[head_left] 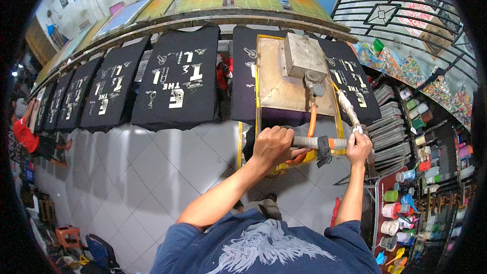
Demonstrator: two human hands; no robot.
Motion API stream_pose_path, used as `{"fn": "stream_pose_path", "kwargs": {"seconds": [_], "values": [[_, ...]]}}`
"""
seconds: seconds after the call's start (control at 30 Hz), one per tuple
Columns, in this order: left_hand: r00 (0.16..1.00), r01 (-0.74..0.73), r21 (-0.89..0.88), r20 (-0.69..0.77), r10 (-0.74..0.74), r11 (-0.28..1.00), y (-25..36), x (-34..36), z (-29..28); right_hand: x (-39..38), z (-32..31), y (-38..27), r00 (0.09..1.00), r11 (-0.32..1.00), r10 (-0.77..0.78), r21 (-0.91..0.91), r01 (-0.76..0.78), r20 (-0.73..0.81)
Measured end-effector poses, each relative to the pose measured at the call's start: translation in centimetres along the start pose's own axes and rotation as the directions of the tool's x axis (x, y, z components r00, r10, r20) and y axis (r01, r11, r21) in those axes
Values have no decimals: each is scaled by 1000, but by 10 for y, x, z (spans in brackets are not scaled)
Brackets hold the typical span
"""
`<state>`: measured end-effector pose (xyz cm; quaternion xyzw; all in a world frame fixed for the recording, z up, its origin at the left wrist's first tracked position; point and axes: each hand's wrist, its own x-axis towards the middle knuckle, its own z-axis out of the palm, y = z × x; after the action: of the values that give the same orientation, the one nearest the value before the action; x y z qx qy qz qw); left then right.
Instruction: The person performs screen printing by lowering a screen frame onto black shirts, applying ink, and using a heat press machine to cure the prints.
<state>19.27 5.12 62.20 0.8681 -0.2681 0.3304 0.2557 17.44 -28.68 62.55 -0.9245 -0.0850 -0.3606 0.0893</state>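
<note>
My left hand (273,144) is closed around the left part of a tape-wrapped handle bar (304,141), which has a black wrapping (323,155) hanging on it. My right hand (359,144) grips the bar's right end, by a pale wrapped cord (349,107). The bar belongs to a yellow-edged frame (258,91) carrying a flat panel (274,71), a metal box (302,53) and an orange hose (312,122). This device lies over a printed black T-shirt (243,48) on a board; part of the shirt is hidden beneath it.
More printed T-shirts (177,45) line the bench to the left, below a rail (198,19) holding screens (253,0). A person in red (25,134) is far left. Stacked grey frames (385,122) and paint containers (390,210) stand right, an orange stool (68,231) lower left.
</note>
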Motion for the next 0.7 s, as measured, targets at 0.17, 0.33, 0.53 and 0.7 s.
{"fn": "stream_pose_path", "kwargs": {"seconds": [0.17,0.33,0.53,0.7], "values": [[1000,-4,-10,-27,3,1000,3,1,3,-2,0,6,1000,1000,5,6,-5,-3],[1000,13,-1,-22,-13,1000,3,0,3,-1,1,6,1000,1000,16,2,-16,6],[999,-6,14,-36,7,1000,-1,2,6,-1,1,5,999,1000,7,-22,-7,-36],[998,-37,25,-51,38,999,-13,-3,-20,-12,-7,-24,999,1000,-10,7,11,-46]]}}
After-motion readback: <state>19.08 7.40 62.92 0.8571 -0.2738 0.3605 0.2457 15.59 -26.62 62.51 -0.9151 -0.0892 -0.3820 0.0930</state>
